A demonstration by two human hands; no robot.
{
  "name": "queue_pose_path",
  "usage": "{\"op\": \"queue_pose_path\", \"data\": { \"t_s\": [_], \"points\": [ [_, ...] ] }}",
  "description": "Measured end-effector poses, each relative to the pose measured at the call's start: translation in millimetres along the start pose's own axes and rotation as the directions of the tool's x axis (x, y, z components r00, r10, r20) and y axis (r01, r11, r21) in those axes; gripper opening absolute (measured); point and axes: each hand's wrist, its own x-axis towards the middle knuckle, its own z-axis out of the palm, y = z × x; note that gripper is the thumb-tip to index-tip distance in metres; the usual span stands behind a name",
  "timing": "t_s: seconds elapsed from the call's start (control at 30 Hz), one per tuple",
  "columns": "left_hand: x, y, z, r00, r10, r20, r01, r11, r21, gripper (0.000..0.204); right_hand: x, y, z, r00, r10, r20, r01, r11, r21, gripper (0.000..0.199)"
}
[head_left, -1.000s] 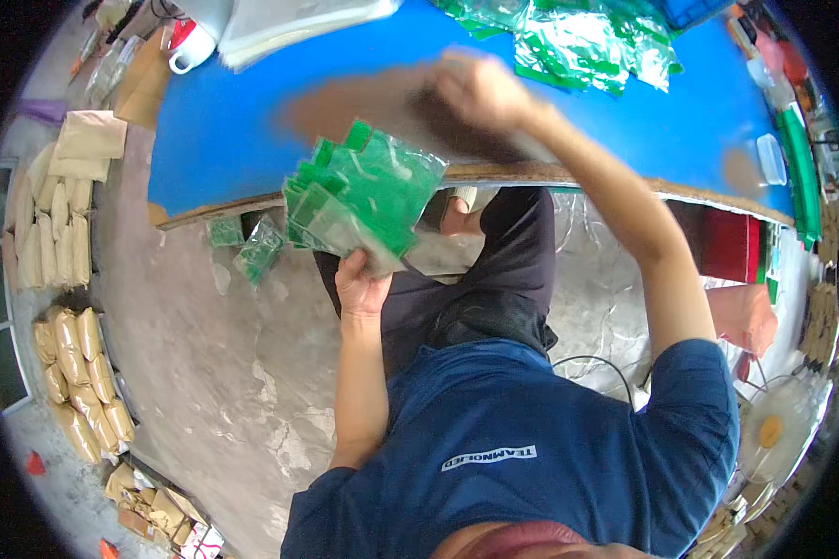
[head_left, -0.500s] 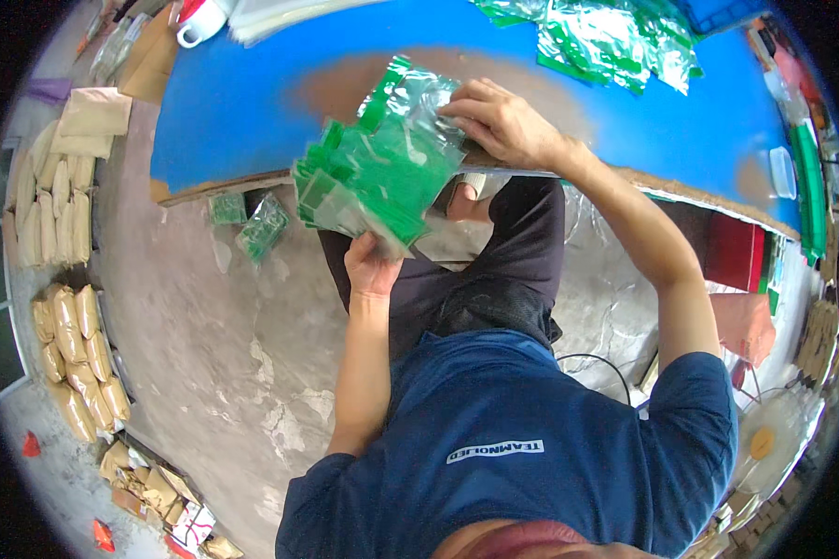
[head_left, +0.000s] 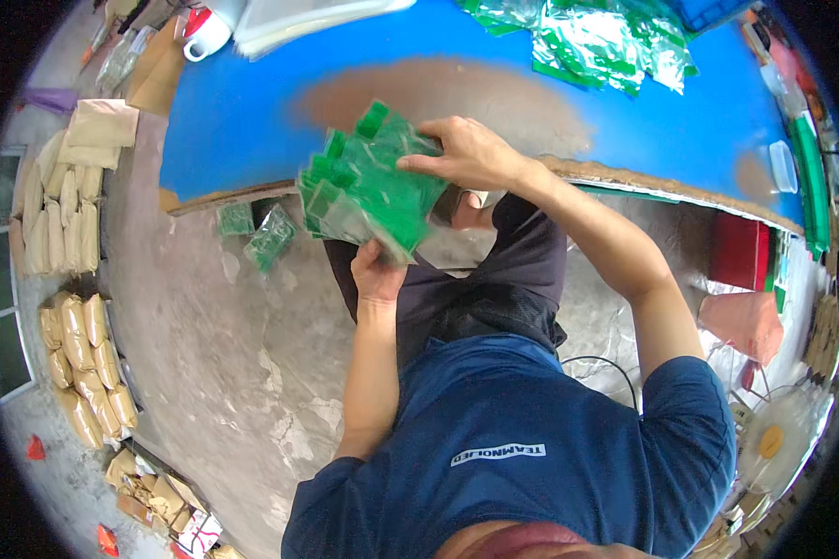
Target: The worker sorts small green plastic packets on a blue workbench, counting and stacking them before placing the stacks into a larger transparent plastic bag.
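Observation:
My left hand (head_left: 378, 272) grips the lower end of a fanned stack of green and clear plastic bags (head_left: 373, 182), held up over my lap at the table's front edge. The fingers beneath the stack are hidden. At the stack's upper right side is my right hand (head_left: 471, 154), its thumb and fingers around the edge of the top bag. Several more shiny green bags (head_left: 611, 47) lie in a loose pile at the far right of the blue table (head_left: 252, 121).
A white jug with a red top (head_left: 207, 33) and clear plastic sheets (head_left: 308, 19) sit at the table's far left. Two green packets (head_left: 270, 240) lie on the floor below. Brown packs (head_left: 84, 359) are stacked at left; a fan (head_left: 774, 438) stands at right.
My right hand has come down and left, bringing the top bag from above the stack onto it. My left hand keeps its hold on the stack.

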Motion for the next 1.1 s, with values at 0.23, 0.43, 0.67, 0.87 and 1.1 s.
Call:
{"op": "queue_pose_path", "data": {
  "t_s": [0.23,0.43,0.67,0.87,1.1],
  "points": [
    [4.4,7.7,29.6,0.979,0.018,0.201,-0.035,0.996,0.084,0.072,-5.8,17.3,8.5,0.932,0.276,-0.234,-0.046,0.731,0.681,0.034],
    [-9.0,26.9,20.4,0.995,0.093,0.025,-0.095,0.992,0.082,0.059,0.4,64.9,-3.6,0.834,0.495,-0.244,0.061,0.358,0.932,0.041],
    [-11.5,22.3,61.4,0.969,0.073,0.234,-0.103,0.988,0.117,0.056,-9.7,71.7,-11.7,0.842,0.428,-0.328,0.053,0.539,0.840,0.044],
    [29.0,21.5,82.9,0.995,0.024,0.093,-0.047,0.966,0.254,0.062,-18.6,-20.9,-14.7,0.994,0.090,-0.058,-0.060,0.915,0.399,0.043],
    [96.3,48.4,154.4,0.890,0.048,0.454,-0.453,0.210,0.866,0.073,6.1,2.9,-41.1,0.958,-0.221,-0.180,0.268,0.917,0.297,0.106]
  ]
}}
